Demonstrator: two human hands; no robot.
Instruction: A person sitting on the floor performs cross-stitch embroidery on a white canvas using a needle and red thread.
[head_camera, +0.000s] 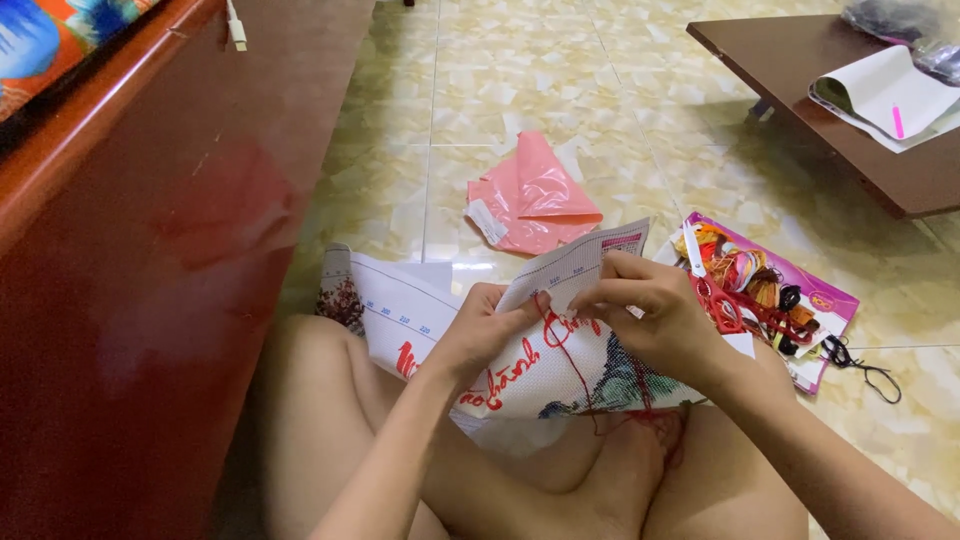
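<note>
Cloth: the white cross-stitch cloth (545, 350) lies over the person's lap, at the centre of the view, folded up between both hands.
Left hand (480, 330): fingers closed on the cloth's fold, gripping it from below.
Right hand (655, 315): fingertips pinched on the cloth's top edge, where a red thread (565, 350) hangs down — whether a needle is there I cannot tell.
Around: a purple thread card (775, 290) at 3 o'clock, just beside the right hand; a pink plastic bag (530, 195) at 12 o'clock, apart.
Edges: a red wooden cabinet (150, 250) closes 9 o'clock; a low brown table (800, 70) stands at 2 o'clock — bare tiled floor (600, 80) between.
</note>
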